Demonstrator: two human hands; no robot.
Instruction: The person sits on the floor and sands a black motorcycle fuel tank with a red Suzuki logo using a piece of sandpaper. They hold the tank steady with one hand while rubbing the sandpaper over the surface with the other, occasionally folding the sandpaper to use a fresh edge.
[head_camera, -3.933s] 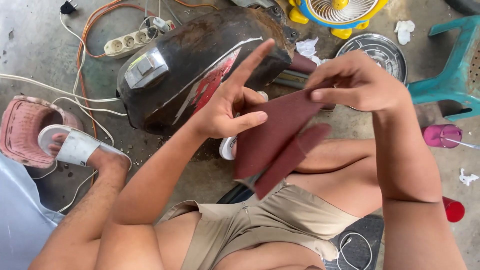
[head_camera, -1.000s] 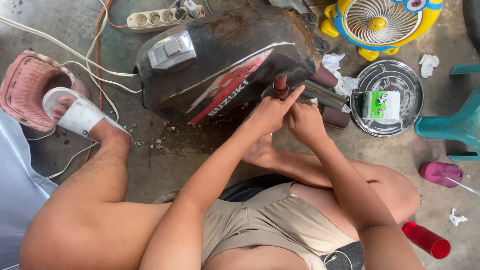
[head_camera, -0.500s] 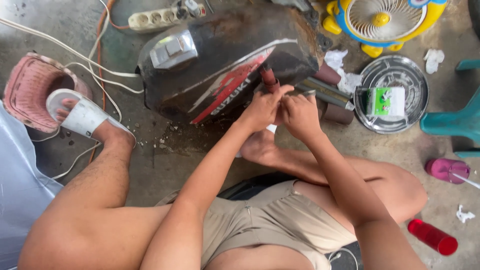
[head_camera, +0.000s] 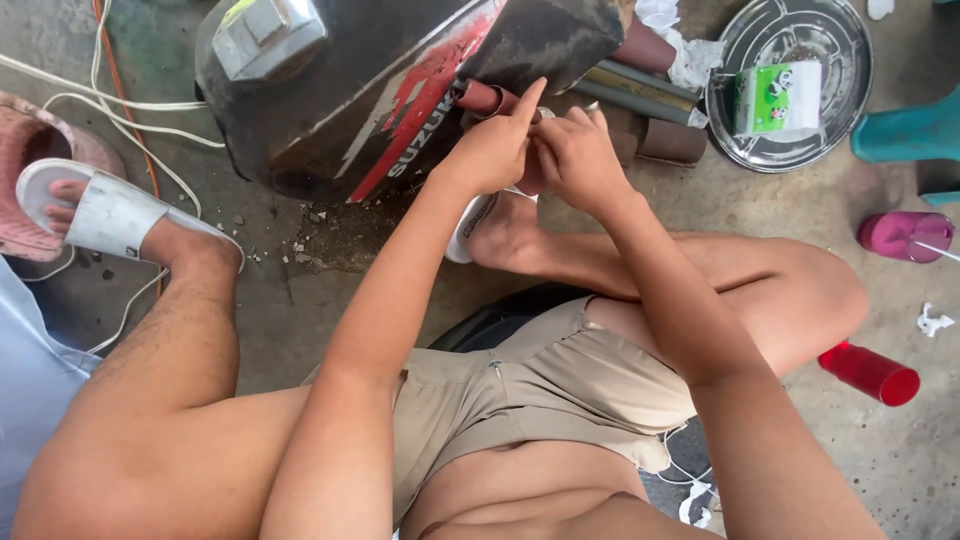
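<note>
Its far end cut off by the frame's top, a black fuel tank (head_camera: 400, 90) meets rolled reddish sandpaper (head_camera: 483, 97), pinched by the left hand (head_camera: 490, 150) beside the right hand (head_camera: 580, 155), whose grip is unclear.

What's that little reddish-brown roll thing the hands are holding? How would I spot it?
Find the big black motorcycle fuel tank with the red stripe lying on the concrete floor. At its lower right edge, the left hand and right hand meet. The rolled sandpaper is the reddish-brown tube pressed against the tank under the left fingers, thinner than the brown rolls lying loose beside the round metal tray.
</note>
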